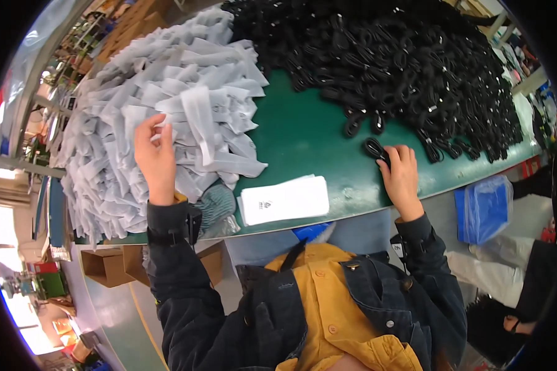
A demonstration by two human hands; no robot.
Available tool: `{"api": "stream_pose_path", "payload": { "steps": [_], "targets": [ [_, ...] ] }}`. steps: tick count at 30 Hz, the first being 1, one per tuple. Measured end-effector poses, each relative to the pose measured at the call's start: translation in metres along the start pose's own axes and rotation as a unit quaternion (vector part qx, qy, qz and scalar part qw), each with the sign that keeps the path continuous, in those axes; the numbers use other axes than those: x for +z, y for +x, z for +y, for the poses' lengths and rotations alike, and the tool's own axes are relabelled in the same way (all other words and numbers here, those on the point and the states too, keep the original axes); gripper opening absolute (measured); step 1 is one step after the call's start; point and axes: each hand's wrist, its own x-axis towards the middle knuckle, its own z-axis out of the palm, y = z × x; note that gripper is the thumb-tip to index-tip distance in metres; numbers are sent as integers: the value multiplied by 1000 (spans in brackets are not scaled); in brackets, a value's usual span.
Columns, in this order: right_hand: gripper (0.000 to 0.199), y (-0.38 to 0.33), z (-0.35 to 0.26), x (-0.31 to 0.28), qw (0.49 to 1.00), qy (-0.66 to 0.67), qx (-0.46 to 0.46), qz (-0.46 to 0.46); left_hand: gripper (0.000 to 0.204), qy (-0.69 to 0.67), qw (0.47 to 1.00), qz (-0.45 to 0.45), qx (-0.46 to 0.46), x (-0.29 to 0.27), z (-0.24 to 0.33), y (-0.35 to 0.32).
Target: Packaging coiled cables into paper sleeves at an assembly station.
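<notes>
My left hand reaches into a big heap of translucent white plastic bags and pinches the edge of one bag between thumb and fingers. My right hand rests on the green table with its fingers closed around a coiled black cable. That cable lies at the near edge of a large pile of coiled black cables covering the far right of the table.
A flat stack of white bags lies at the table's near edge between my hands. Cardboard boxes stand on the floor at lower left. A blue plastic bag sits on the floor at right, near another person's foot.
</notes>
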Motion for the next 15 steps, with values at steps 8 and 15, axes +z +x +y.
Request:
{"api": "stream_pose_path", "payload": {
  "steps": [8, 15],
  "targets": [
    [34, 2, -7, 4, 1000, -6, 6, 17, 23, 98, 962, -200, 156, 23, -18, 48],
    [34, 6, -1, 13, 1000, -6, 6, 22, 16, 33, 991, -125, 40, 0, -10, 91]
  ]
}}
